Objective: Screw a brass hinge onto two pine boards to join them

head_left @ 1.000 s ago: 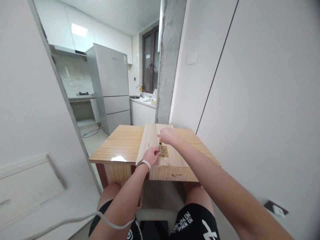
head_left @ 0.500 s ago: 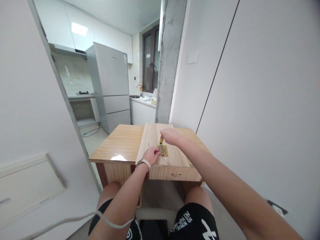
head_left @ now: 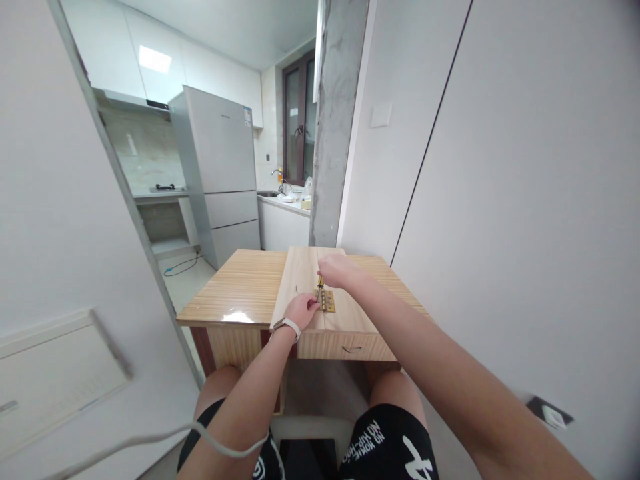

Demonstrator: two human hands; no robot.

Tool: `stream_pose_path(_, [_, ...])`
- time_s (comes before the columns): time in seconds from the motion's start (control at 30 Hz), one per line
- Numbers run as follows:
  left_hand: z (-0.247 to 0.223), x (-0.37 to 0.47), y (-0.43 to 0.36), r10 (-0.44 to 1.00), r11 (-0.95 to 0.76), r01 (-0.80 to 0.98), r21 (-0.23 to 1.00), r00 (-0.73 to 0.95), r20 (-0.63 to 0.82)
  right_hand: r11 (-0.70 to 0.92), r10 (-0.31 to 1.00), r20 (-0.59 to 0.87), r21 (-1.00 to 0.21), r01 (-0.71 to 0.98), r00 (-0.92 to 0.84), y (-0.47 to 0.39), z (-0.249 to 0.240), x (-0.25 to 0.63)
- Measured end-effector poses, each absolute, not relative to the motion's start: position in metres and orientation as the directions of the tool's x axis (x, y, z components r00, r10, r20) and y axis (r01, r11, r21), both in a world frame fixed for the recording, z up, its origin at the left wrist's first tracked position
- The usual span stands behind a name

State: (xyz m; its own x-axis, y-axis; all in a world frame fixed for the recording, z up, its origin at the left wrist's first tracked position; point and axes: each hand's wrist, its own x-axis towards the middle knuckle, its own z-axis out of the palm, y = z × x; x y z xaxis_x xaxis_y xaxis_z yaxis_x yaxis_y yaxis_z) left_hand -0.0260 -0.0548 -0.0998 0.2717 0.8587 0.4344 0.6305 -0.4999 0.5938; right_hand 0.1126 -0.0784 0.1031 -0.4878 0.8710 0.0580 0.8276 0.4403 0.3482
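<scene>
My right hand (head_left: 338,270) is closed around the yellow-and-black handle of a screwdriver (head_left: 321,283), held upright with its tip down at a brass hinge (head_left: 329,301). The hinge lies across the seam between two pale wooden boards (head_left: 306,267) on the desk. Beside the hinge's left edge, my left hand (head_left: 301,308) has thumb and fingers pinched together close to the screwdriver's tip. Whatever sits between those fingertips is too small to make out. A watch with a pale band (head_left: 289,325) is on my left wrist.
The boards rest on a striped wooden desk (head_left: 225,287) with a drawer (head_left: 350,347) at its front. A small dark piece (head_left: 297,289) lies on the left board. A white cable (head_left: 165,430) crosses my left forearm. Beyond stand a grey fridge (head_left: 225,147) and a concrete pillar (head_left: 337,127).
The view has shifted slightly. My right hand still grips the screwdriver over the hinge, its wrist turned a little. My left hand stays pinched in the same place.
</scene>
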Motion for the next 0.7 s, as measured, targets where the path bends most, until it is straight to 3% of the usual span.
stream_pose_path(0.37, [-0.102, -0.024, -0.053, 0.865, -0.489, 0.633, 0.600, 0.260, 0.429, 0.305, 0.938, 0.083, 0.269, 0.913, -0.337, -0.081, 0.103, 0.099])
stream_pose_path(0.57, [-0.100, -0.027, -0.053, 0.862, -0.492, 0.640, 0.590, 0.264, 0.432, 0.509, 0.837, 0.079, 0.253, 0.822, -0.542, -0.082, 0.104, 0.114])
stream_pose_path(0.7, [-0.104, -0.030, -0.051, 0.861, -0.495, 0.633, 0.595, 0.265, 0.434, 0.560, 0.806, 0.017, 0.298, 0.773, -0.591, -0.088, 0.114, 0.123])
